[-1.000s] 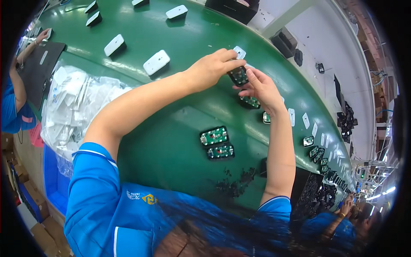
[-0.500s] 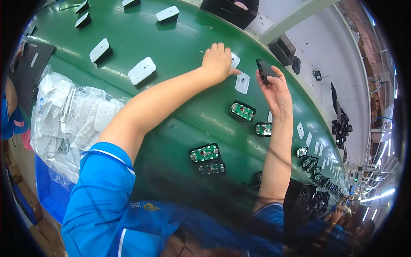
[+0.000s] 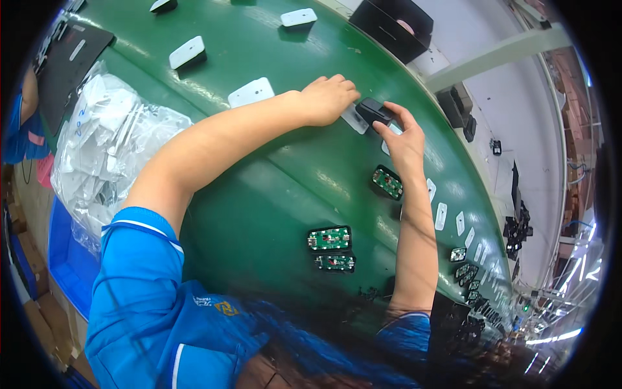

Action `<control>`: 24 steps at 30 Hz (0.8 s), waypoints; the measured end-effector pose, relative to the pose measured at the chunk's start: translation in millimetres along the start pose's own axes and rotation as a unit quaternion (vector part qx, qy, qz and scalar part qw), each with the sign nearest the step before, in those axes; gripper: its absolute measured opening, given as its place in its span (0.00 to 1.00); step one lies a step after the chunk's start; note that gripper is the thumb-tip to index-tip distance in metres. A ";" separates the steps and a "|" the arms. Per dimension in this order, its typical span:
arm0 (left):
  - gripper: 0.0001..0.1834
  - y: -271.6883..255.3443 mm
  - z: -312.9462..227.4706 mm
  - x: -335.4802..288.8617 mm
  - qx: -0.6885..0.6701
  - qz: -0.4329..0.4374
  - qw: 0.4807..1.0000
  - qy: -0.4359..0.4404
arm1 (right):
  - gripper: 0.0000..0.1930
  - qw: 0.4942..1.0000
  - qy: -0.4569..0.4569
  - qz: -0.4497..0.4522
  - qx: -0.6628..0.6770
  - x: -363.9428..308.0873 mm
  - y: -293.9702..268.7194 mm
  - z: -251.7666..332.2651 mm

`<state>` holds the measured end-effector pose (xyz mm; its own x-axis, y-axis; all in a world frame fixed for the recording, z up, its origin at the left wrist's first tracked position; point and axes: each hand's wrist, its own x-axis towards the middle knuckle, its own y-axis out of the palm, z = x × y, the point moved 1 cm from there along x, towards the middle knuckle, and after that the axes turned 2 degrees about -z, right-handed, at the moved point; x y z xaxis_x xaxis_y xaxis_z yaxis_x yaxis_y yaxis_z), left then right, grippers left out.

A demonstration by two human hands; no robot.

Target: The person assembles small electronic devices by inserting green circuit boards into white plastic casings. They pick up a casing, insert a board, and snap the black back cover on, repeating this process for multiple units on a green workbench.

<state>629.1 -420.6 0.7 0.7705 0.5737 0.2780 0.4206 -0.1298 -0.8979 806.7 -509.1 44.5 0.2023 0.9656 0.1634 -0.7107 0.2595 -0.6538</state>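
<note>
Hands meet at the far side of a green conveyor belt [image 3: 272, 188], both reaching out from blue short sleeves. The left hand [image 3: 326, 98] lies palm down, fingers together and slightly curled, their tips pressing on a flat white cover plate [image 3: 356, 120] that lies on the belt. The right hand [image 3: 405, 139] pinches a small black housing [image 3: 372, 110] between thumb and forefingers, holding it tilted just above the far end of that plate, touching or nearly touching it; which, I cannot tell. Just nearer than the right hand, beside the wrist, a black tray with a green circuit board [image 3: 387, 182] sits on the belt. Closer to the body two more green circuit boards in black trays [image 3: 329, 238] lie side by side, well apart from the hands. More white cover plates [image 3: 251, 93] are spaced along the belt to the left of the left forearm, and a row of small white plates [image 3: 440, 216] runs along the belt's right edge. At the left edge of the belt a heap of clear plastic bags with white parts [image 3: 103, 149] rests above a blue bin [image 3: 65, 259]. Another person's blue sleeve [image 3: 16, 129] shows at the far left.
</note>
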 end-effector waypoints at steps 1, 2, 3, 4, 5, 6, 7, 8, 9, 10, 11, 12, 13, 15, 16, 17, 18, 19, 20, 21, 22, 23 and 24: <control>0.26 -1.9 2.7 -4.4 -0.031 -0.020 0.999 -0.008 | 0.23 1.000 -0.022 -0.009 0.006 2.7 8.7 -8.5; 0.28 -7.1 1.7 -6.9 -0.065 -0.041 0.997 -0.011 | 0.22 0.999 -0.042 -0.021 0.010 3.3 12.8 -8.5; 0.29 -12.4 1.5 -8.8 -0.099 -0.061 0.993 -0.014 | 0.21 0.999 -0.032 -0.015 0.014 3.2 15.1 -8.2; 0.31 -16.4 2.2 -10.4 -0.094 -0.052 0.994 0.001 | 0.20 1.000 -0.022 -0.010 0.018 1.9 17.6 -6.8; 0.32 -20.3 3.7 -12.8 -0.087 -0.044 0.995 0.014 | 0.19 1.000 -0.013 -0.004 0.022 1.4 20.8 -4.5; 0.33 -23.4 4.8 -14.8 -0.081 -0.036 0.996 0.028 | 0.19 1.000 -0.012 0.002 0.028 1.3 23.3 -3.3; 0.34 -25.7 4.9 -16.6 -0.070 -0.019 0.997 0.030 | 0.19 0.999 -0.010 0.008 0.034 1.2 25.3 -2.5; 0.34 -28.7 4.9 -19.0 -0.057 -0.002 0.998 0.032 | 0.19 0.999 -0.010 0.013 0.041 1.8 27.7 -1.0; 0.35 -30.2 5.5 -20.7 -0.045 0.016 0.998 0.034 | 0.19 0.999 -0.006 0.021 0.036 2.3 29.8 0.8; 0.35 -29.4 7.8 -21.7 -0.038 0.031 0.998 0.030 | 0.19 0.999 -0.002 0.028 0.032 2.9 31.4 2.9; 0.35 -28.7 9.4 -22.1 -0.032 0.047 0.998 0.028 | 0.19 0.999 0.002 0.034 0.026 3.3 32.2 4.1; 0.35 -27.8 10.8 -22.4 -0.027 0.063 0.997 0.025 | 0.19 0.999 0.003 0.035 0.024 4.1 32.9 4.0; 0.34 -26.8 11.8 -22.6 -0.031 0.063 0.997 0.022 | 0.19 0.999 0.004 0.036 0.022 5.5 33.5 3.2; 0.32 -26.5 10.8 -23.5 -0.041 0.066 0.997 0.018 | 0.19 0.999 0.007 0.038 0.019 7.2 33.4 0.0; 0.32 -25.2 10.6 -22.7 -0.039 0.063 0.997 0.021 | 0.19 0.999 0.007 0.040 0.018 8.6 31.9 -2.1; 0.31 -23.7 10.9 -22.4 -0.036 0.060 0.997 0.022 | 0.20 0.999 0.007 0.043 0.018 9.3 32.6 -2.9; 0.30 -22.1 11.3 -22.1 -0.034 0.058 0.997 0.024 | 0.20 0.999 0.001 0.043 0.000 9.2 33.4 -2.5; 0.29 -20.6 11.9 -21.7 -0.022 0.057 0.998 0.028 | 0.20 0.999 -0.005 0.043 -0.018 9.0 33.7 -1.0; 0.28 -20.2 11.6 -22.0 -0.011 0.056 0.998 0.032 | 0.20 0.998 -0.010 0.043 -0.036 7.8 34.9 0.2; 0.28 -19.9 11.4 -22.0 0.001 0.056 0.998 0.036 | 0.20 0.997 -0.039 0.034 -0.058 7.0 37.2 0.3; 0.27 -19.6 11.5 -21.8 0.021 0.053 0.998 0.039 | 0.20 0.994 -0.069 0.024 -0.081 6.4 40.3 0.3; 0.27 -19.6 11.2 -21.6 0.042 0.051 0.997 0.043 | 0.19 0.990 -0.097 0.013 -0.104 4.4 43.0 1.4; 0.27 -19.5 11.0 -21.4 0.062 0.049 0.996 0.048 | 0.19 0.986 -0.115 0.004 -0.118 2.1 45.3 3.4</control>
<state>599.2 -421.5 8.5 0.8494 0.4828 0.2132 0.2839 -0.0774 -0.9557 772.6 -495.3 17.8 0.0201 0.9529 0.3027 -0.5303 0.2668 -0.8047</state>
